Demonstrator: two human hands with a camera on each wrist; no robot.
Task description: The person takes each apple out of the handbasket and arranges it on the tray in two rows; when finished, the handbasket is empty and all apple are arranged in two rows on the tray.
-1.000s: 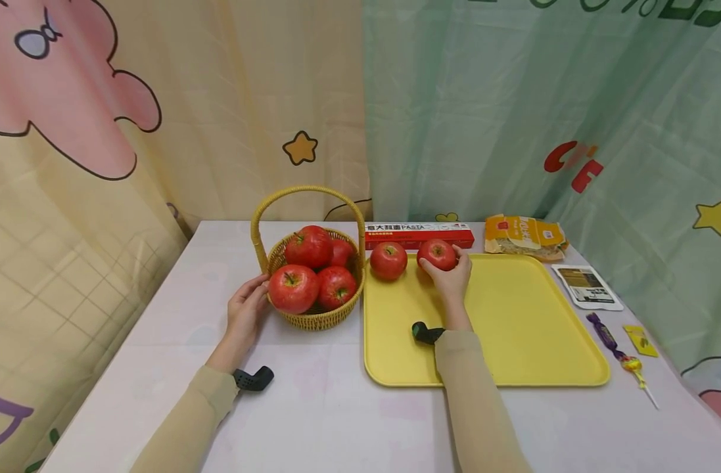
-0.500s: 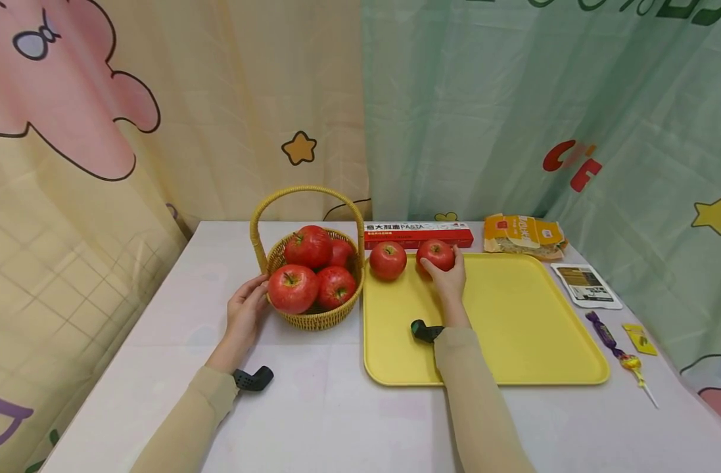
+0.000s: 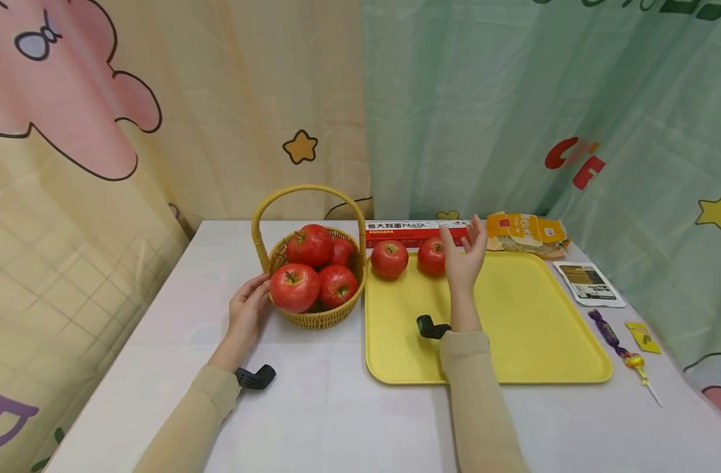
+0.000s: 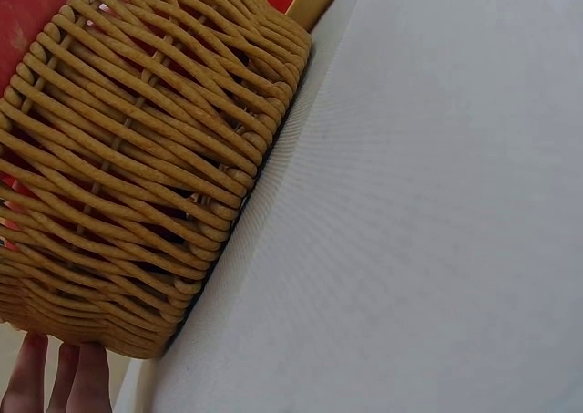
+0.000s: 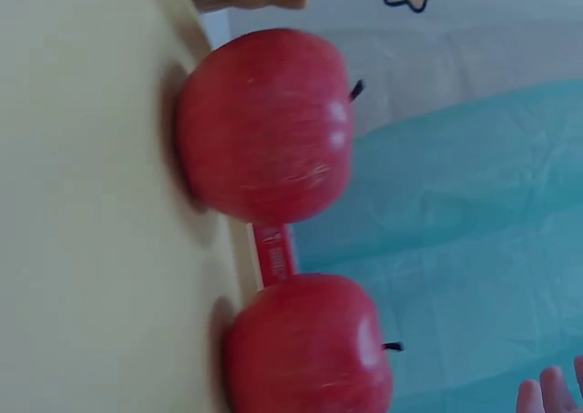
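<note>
Two red apples stand on the far edge of the yellow tray (image 3: pixel 514 341): one (image 3: pixel 389 259) on the left, one (image 3: pixel 432 256) beside it. In the right wrist view they show as the left apple (image 5: pixel 264 126) and the right apple (image 5: pixel 310 345). My right hand (image 3: pixel 463 253) is lifted just right of the second apple, fingers straight and holding nothing. My left hand (image 3: pixel 249 309) rests against the left side of the wicker basket (image 3: pixel 315 315) (image 4: pixel 137 185), which holds several red apples (image 3: pixel 294 288).
A red pasta box (image 3: pixel 407 230) and a yellow snack bag (image 3: pixel 526 233) lie behind the tray. A small packet (image 3: pixel 587 284), a wrapped candy (image 3: pixel 603 328) and a lollipop (image 3: pixel 635 364) lie to its right. Curtains hang close behind the table.
My right hand has let go of the second apple on the tray and lifted up and to the right with fingers spread. The left hand has stayed at the basket.
</note>
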